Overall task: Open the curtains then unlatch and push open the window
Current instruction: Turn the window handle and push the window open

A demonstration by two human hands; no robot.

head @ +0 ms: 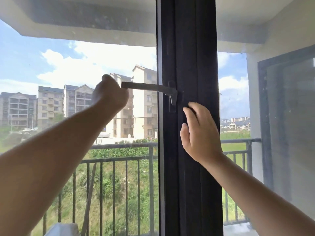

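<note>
- apartment blocks point(75, 106) stand in a row beyond the glass
- a dark metal balcony railing point(122, 157) crosses in front of green scrub point(109, 184)
- white clouds point(81, 65) in blue sky

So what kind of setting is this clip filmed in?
Most likely an upper-floor flat, seen from indoors at a window. The left hand grips a dark window handle on a black frame; outside are a balcony railing and multi-storey apartment blocks.
</note>
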